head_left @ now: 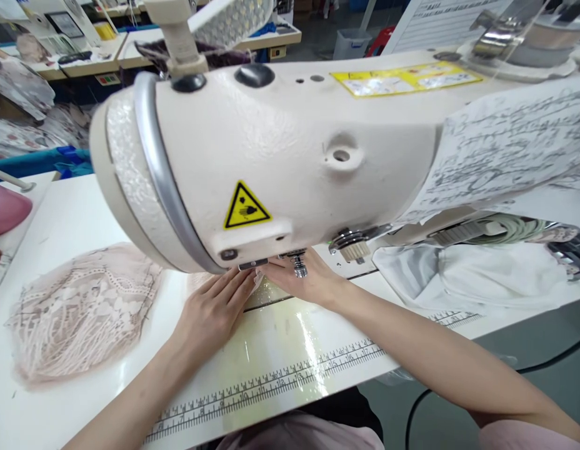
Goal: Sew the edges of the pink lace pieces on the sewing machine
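Under the head of a white sewing machine [290, 150], both my hands meet at a piece of pale pink fabric [196, 282]. My left hand [212, 315] lies flat on it, fingers stretched out and pointing toward the needle area. From the right, my right hand [304, 280] reaches in beside the fabric's edge. Its fingertips go behind the machine's lower parts, so their grip is hidden. The needle and presser foot are mostly hidden too. Left of my left hand, a pale pink lace piece [84, 312] with fringe-like threads rests on the white table.
A printed ruler [271, 384] runs along the table's front edge. White folded cloth [500, 272] and a coiled green cord [510, 226] lie at right. Handwritten paper [515, 147] covers the machine's right side. A pink rounded object [6, 209] stands far left.
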Motion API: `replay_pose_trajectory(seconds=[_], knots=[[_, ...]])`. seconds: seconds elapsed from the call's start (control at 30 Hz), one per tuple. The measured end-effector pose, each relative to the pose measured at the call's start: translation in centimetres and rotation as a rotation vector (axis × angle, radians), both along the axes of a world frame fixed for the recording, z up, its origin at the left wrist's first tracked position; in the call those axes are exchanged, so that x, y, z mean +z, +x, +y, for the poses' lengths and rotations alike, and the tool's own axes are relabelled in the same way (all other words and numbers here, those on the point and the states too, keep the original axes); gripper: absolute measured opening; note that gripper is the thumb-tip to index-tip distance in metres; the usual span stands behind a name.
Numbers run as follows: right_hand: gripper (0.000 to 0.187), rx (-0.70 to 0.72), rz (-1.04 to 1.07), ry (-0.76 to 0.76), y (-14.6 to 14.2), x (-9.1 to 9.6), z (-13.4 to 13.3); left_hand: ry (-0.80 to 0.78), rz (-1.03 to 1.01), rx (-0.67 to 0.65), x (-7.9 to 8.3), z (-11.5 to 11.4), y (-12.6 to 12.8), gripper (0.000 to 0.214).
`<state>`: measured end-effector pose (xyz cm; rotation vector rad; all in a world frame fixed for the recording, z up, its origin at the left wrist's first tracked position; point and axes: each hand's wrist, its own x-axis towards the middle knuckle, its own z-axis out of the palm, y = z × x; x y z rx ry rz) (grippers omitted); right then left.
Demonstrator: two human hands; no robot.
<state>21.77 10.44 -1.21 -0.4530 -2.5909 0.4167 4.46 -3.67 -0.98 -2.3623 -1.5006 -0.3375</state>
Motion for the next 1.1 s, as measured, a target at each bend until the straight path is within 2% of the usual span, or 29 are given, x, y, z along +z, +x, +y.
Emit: replay_pose_trajectory(seconds=[0.1,0.2,0.37,0.5,0.7,0.87,0.97,1.1], knots=[[0.024,0.074,0.016,0.236,0.2,-0.4,-0.1,0.003,-0.016,-0.007,0.3,-0.2,-0.4,0.033],[0.025,0.051,0.096,0.495,0.4,-0.5,-0.6,0.022,-0.043,-0.009,0.8,-0.1,-0.6,0.029],[0.019,-0.006,0.095,0.599,0.4,-0.1,-1.7,-0.001,-0.074,0.036,1.2,0.0,-1.0,0.028],[0.019,0.023,0.112,0.671,0.2,-0.4,-2.0,-0.014,-0.054,0.049,1.4,-0.1,-1.1,0.028],[0.019,0.065,0.138,0.63,-0.1,-0.7,-2.0,-0.02,-0.048,0.059,1.2,0.0,-1.1,0.028],[0.016,0.039,0.152,0.485,-0.2,-0.4,-2.1,-0.035,-0.075,0.082,0.8,0.0,-1.3,0.041],[0.013,0.048,0.143,0.396,-0.5,-1.1,-2.2,-0.046,-0.108,0.104,0.8,0.0,-1.3,0.042],[0.018,0.155,0.08,0.309,-0.8,-2.3,-2.1,-0.051,-0.144,0.105,0.9,0.0,-1.2,0.04]])
